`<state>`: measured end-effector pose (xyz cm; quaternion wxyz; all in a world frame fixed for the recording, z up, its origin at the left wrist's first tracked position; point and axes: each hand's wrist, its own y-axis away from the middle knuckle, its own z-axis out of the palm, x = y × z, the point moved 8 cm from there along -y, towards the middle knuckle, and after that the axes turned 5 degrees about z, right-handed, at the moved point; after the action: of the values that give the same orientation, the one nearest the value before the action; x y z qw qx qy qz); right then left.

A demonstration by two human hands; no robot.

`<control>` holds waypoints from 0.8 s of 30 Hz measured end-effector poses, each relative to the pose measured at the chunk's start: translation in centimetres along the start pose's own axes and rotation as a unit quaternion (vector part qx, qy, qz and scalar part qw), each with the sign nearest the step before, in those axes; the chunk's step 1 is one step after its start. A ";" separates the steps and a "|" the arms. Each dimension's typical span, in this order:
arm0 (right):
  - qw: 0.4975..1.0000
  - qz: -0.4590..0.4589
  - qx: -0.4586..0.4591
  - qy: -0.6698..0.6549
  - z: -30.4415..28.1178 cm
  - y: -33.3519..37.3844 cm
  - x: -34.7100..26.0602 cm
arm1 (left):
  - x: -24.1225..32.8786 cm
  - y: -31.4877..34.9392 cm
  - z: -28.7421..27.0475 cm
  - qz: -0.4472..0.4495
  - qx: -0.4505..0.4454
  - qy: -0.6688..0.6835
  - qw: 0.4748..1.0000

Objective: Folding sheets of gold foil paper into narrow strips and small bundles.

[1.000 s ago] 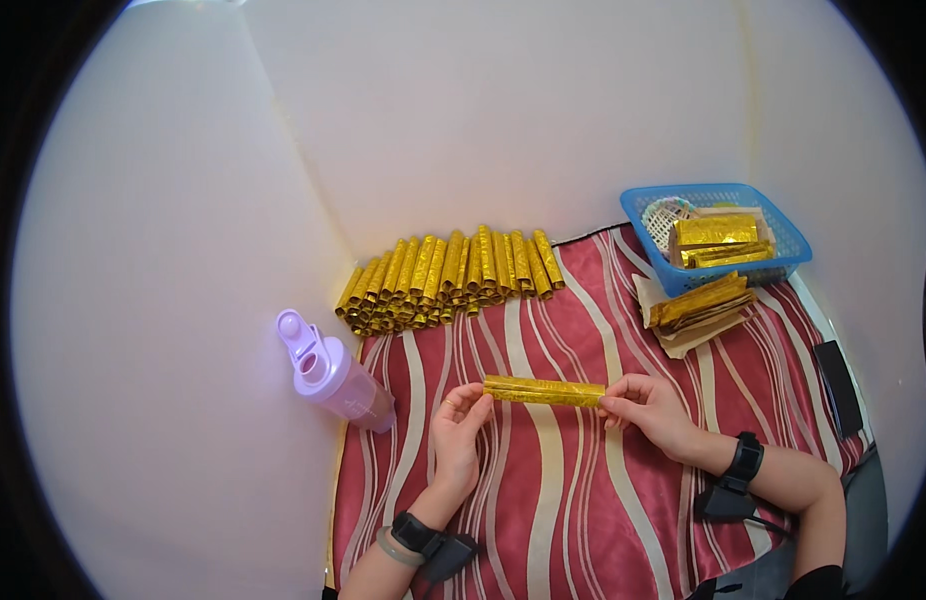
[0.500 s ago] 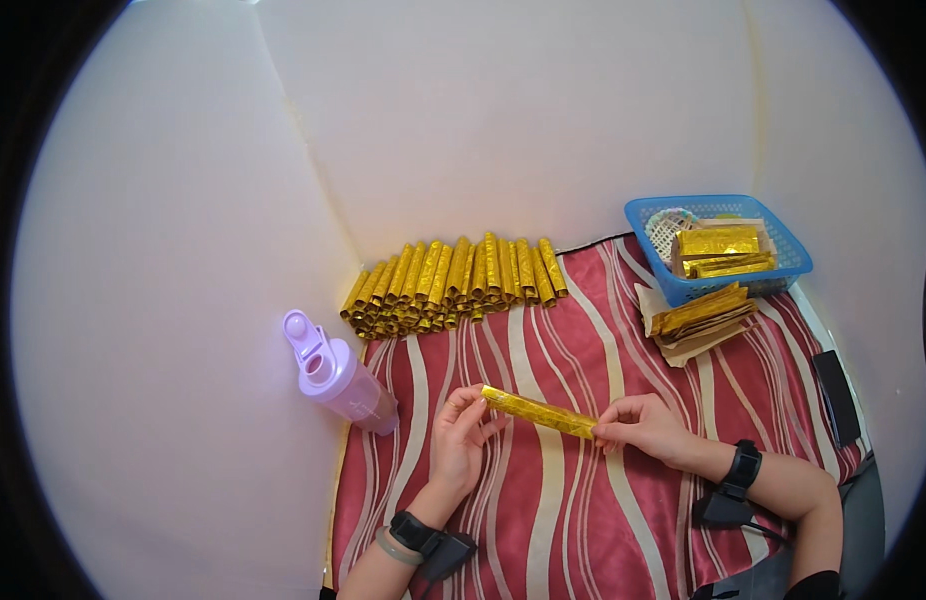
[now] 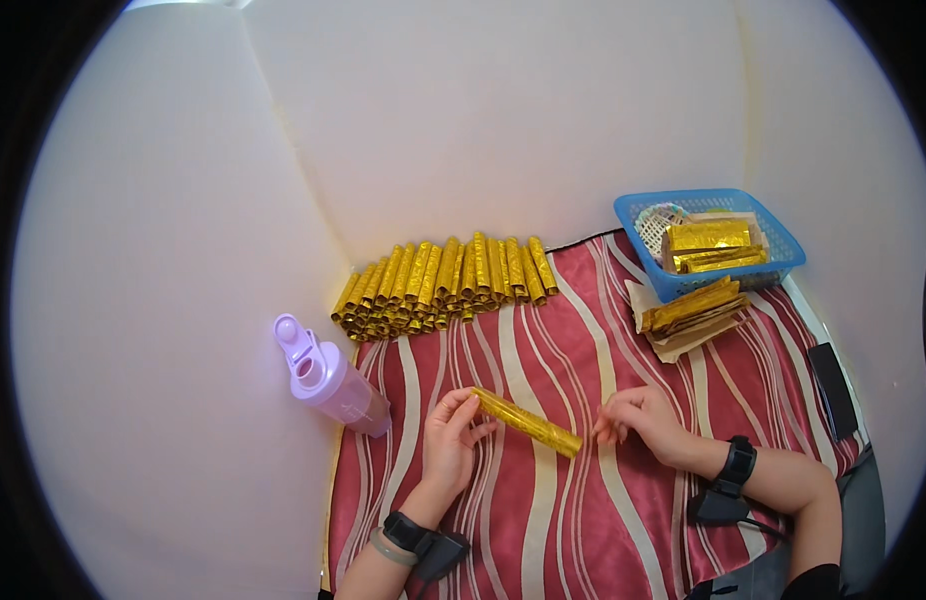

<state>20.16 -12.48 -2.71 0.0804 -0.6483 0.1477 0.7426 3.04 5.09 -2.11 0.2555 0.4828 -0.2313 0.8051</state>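
Observation:
A gold foil paper roll (image 3: 529,424) slants down to the right above the striped cloth. My left hand (image 3: 450,440) pinches its upper left end between thumb and fingers. Just off the roll's other end is my right hand (image 3: 638,422), apart from it, its fingers curled loosely with nothing visible in them. A stack of similar gold paper rolls (image 3: 438,275) lies piled against the back wall, left of centre. At the far right, a bundle of flat gold and brown paper sheets (image 3: 688,320) rests on the cloth.
A blue plastic basket (image 3: 783,262) holding gold paper and a small woven piece stands at the back right. To the left is a purple shaker bottle (image 3: 333,380) with its cap flipped up. A black phone-like slab (image 3: 832,390) lies along the right edge of the red striped cloth (image 3: 483,540).
My right hand has let go of the roll's right end and moved slightly away. That end has dipped and swung left, while my left hand keeps its pinch.

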 end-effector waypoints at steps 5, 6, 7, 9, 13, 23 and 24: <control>0.998 -0.010 -0.066 0.011 2.4 -0.2 -0.4 | -2.9 2.7 4.3 -0.158 -0.232 -0.117 0.953; 0.995 -0.005 -0.095 0.005 3.2 0.0 -0.3 | -3.3 3.6 5.3 -0.201 -0.256 -0.133 0.936; 0.992 0.000 -0.124 -0.002 3.9 0.2 -0.1 | -3.4 3.8 5.8 -0.202 -0.257 -0.131 0.936; 0.986 -0.026 -0.165 -0.015 4.4 0.3 0.3 | -3.9 4.7 6.6 -0.206 -0.302 -0.166 0.916; 0.978 0.018 -0.207 -0.009 4.8 0.5 0.8 | -4.1 4.9 6.6 -0.214 -0.325 -0.158 0.907; 0.971 -0.014 -0.236 -0.027 4.9 0.8 -0.1 | -3.4 4.8 7.0 -0.151 -0.305 -0.135 0.931; 0.971 -0.013 -0.237 -0.026 4.9 0.8 -0.1 | -3.3 4.8 7.0 -0.153 -0.299 -0.128 0.933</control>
<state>15.29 -11.63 -1.94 -0.0615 -0.6313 -0.0431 0.7719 5.94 -3.58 -2.68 0.4759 0.5126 -0.4156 0.5814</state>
